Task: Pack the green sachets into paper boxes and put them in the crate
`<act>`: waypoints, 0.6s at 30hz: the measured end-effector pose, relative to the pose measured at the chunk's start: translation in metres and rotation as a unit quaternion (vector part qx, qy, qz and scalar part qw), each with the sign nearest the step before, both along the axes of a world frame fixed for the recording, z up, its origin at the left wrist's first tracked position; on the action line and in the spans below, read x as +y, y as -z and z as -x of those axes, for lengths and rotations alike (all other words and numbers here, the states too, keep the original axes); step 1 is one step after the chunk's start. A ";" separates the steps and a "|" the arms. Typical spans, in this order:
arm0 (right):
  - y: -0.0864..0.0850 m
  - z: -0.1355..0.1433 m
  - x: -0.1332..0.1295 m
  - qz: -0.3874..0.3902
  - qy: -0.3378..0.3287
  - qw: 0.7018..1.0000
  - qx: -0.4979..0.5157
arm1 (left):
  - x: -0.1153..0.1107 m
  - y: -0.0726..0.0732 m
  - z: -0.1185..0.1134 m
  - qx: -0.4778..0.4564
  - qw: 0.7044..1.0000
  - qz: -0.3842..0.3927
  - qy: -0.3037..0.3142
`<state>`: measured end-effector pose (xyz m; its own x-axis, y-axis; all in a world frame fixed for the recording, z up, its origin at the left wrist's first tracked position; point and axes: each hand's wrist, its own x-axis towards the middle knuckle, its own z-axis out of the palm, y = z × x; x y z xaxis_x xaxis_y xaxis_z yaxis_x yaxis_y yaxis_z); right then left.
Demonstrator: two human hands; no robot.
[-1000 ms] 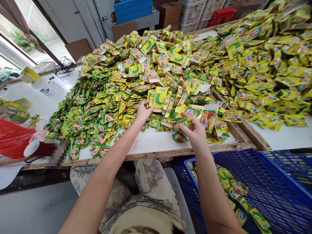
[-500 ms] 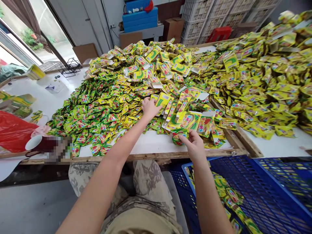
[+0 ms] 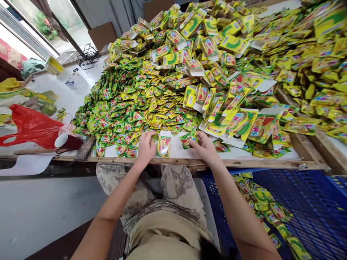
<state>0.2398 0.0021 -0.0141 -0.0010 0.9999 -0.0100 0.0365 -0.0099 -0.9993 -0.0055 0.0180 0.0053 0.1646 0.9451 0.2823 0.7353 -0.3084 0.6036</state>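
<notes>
A small yellow-and-green box [image 3: 164, 144] with a white open flap lies on the white table near its front edge. My left hand [image 3: 146, 147] is just left of it, fingers curled, and what they hold, if anything, is hidden. To the right, my right hand [image 3: 205, 147] pinches a green packet [image 3: 188, 140] between thumb and fingers, low over the table. Behind both hands spreads a heap of small green and yellow packets [image 3: 130, 104], with a pile of yellow boxes [image 3: 200, 65] behind and to the right.
At the left are a red plastic bag [image 3: 35, 126], a dark mug [image 3: 69, 141] and a black wire rack [image 3: 88, 56]. A wooden rim [image 3: 179, 161] edges the table. Below right stands a blue crate [image 3: 303, 202] with packets.
My left hand has come back from the boxes to the table's front, where a small box now lies beside it. My right hand still holds the green packet. The view has shifted.
</notes>
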 end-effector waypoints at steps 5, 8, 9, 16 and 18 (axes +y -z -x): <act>0.015 0.011 0.013 -0.008 0.008 0.998 -0.062 | -0.011 0.004 -0.034 0.065 0.991 0.094 -0.075; 0.010 0.014 0.012 -0.007 0.022 0.997 -0.073 | -0.011 0.008 -0.042 0.086 0.985 0.125 -0.076; 0.004 0.016 0.011 -0.012 0.033 0.997 -0.066 | -0.011 0.008 -0.042 0.088 0.985 0.127 -0.071; -0.033 0.044 0.020 -0.104 0.100 0.977 -0.156 | -0.022 0.004 -0.035 0.059 0.997 0.055 0.005; -0.031 0.047 0.023 -0.126 0.083 0.960 -0.237 | -0.025 0.004 -0.035 0.055 0.998 0.044 -0.004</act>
<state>0.1926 0.0248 0.0169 0.1037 0.9567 0.2721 0.5057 0.1848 -0.8427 0.0295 -0.0066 0.0016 0.1818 0.9669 0.1793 0.8012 -0.2513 0.5431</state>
